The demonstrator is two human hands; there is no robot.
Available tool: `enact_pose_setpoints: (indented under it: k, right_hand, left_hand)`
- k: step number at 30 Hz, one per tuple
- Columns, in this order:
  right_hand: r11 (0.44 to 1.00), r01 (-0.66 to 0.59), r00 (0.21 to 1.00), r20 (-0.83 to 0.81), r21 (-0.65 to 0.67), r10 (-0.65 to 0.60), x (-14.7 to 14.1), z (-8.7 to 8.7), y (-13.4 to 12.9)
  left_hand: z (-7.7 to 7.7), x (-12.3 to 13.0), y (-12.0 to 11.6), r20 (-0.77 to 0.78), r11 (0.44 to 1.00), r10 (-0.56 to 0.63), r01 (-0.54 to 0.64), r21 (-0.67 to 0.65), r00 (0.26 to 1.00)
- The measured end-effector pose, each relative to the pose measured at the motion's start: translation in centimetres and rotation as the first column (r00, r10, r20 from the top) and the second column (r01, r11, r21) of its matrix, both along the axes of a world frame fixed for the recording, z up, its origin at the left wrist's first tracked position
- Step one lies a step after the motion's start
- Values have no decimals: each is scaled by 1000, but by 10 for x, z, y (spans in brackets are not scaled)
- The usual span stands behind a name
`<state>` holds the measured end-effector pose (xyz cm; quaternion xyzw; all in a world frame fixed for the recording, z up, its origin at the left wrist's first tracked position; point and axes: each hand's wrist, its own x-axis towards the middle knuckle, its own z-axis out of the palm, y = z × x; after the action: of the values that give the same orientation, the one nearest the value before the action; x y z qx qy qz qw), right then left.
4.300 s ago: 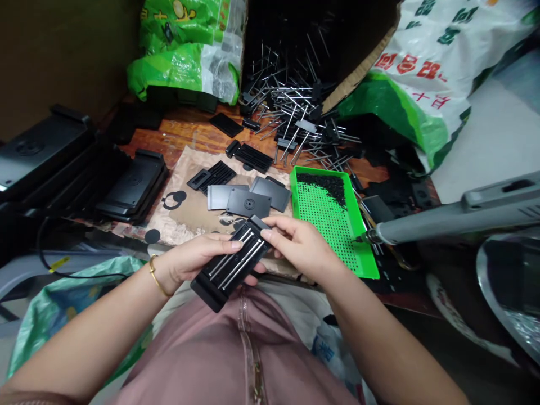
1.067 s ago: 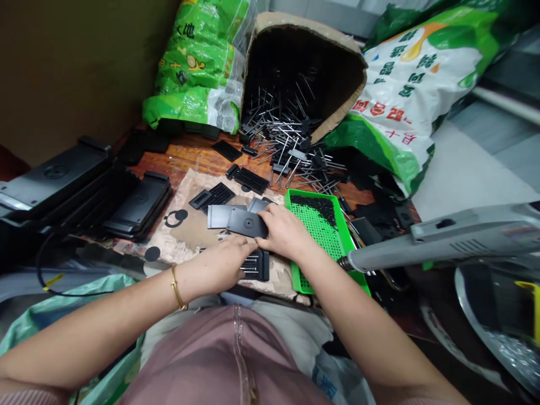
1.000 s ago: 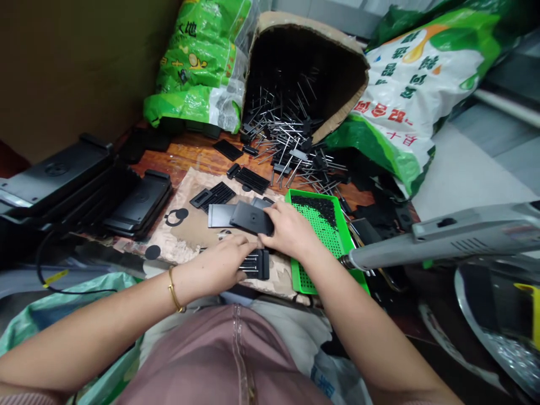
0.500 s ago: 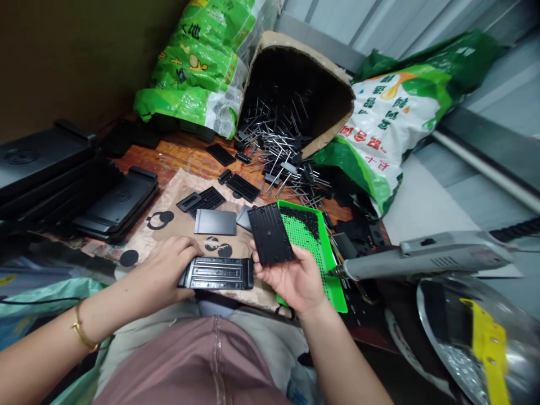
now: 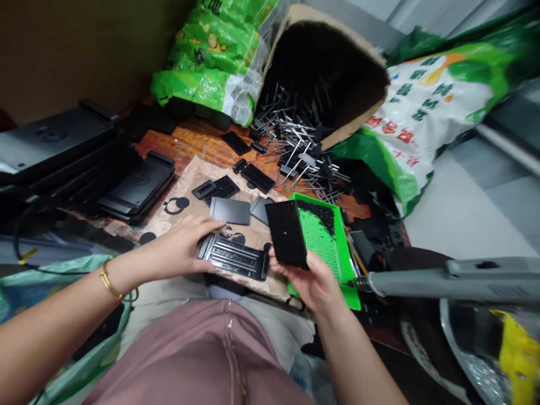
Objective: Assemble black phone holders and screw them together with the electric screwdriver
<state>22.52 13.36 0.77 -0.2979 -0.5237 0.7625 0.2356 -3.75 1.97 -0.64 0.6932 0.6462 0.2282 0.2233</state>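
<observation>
My right hand (image 5: 312, 281) grips a flat black plastic plate (image 5: 287, 233) by its lower edge and holds it tilted above the work surface. In front of me lies a black plastic tray-like part (image 5: 236, 257) with long ridges along its length. Around its left end is my left hand (image 5: 189, 247), thumb and fingers spread; whether it touches the part I cannot tell. Just beyond are a smooth grey-black plate (image 5: 230, 211) and a ribbed black piece (image 5: 217, 188). Beside the held plate stands a green perforated basket (image 5: 346, 253) with small black bits, probably screws.
An electric screwdriver (image 5: 413, 283) lies at the right. Stacked black panels (image 5: 46, 140) stand at the left. A cardboard box (image 5: 367, 42) on its side spills metal-rodded black parts (image 5: 299, 143). Green bags (image 5: 215, 62) stand behind, and cardboard (image 5: 177, 197) covers part of the wooden table.
My left hand has loosened from the ridged part, its fingers now spread. The plate in my right hand has turned, showing its face darker. The whole view has shifted slightly.
</observation>
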Motion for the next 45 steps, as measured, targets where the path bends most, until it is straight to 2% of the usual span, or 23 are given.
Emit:
enact_pose_setpoints:
  k: [1, 2, 3, 4, 6, 7, 8, 10, 14, 19, 22, 32, 45]
  right_hand:
    - [981, -32, 996, 82, 191, 16, 4, 2, -3]
    - [917, -109, 983, 177, 384, 43, 6, 5, -7]
    - [807, -213, 959, 275, 550, 66, 8, 8, -11]
    - [674, -322, 928, 364, 665, 84, 8, 11, -16]
    - [430, -485, 863, 495, 761, 97, 6, 14, -28]
    - [348, -536, 837, 538, 769, 101, 3, 15, -34]
    - [296, -570, 817, 568, 767, 100, 1, 15, -39]
    - [241, -601, 795, 600, 762, 87, -3, 12, -47]
    - [214, -593, 797, 604, 776, 16, -6, 5, -49]
    - [164, -568, 794, 590, 806, -146, -8, 0, -37]
    - [149, -568, 788, 587, 810, -187, -13, -5, -29]
    - [240, -598, 757, 637, 765, -143, -24, -8, -16]
    - [294, -634, 723, 683, 715, -102, -27, -4, -12]
  left_hand:
    - [5, -2, -4, 52, 1000, 13, -14, 11, 999]
    - [10, -3, -8, 104, 1000, 18, -20, 23, 994]
    - [15, -3, -12, 149, 999, 12, -17, 34, 989]
    - [21, -3, -17, 183, 999, -9, 1, 41, 983]
    - [30, 2, -28, 200, 997, -75, 69, 36, 977]
    - [33, 5, -33, 181, 994, -107, 105, 21, 978]
    - [34, 9, -37, 149, 991, -136, 137, 0, 980]
    - [34, 17, -44, 73, 983, -175, 178, -41, 982]
    - [27, 25, -44, -11, 987, -155, 154, -49, 988]
    - [16, 23, -23, -107, 995, -85, 90, 44, 991]
    - [10, 22, -10, -138, 996, -66, 73, 45, 988]
    - [-4, 16, 6, -147, 997, -67, 71, 20, 987]
    - [-7, 12, 6, -149, 996, -81, 87, 28, 985]
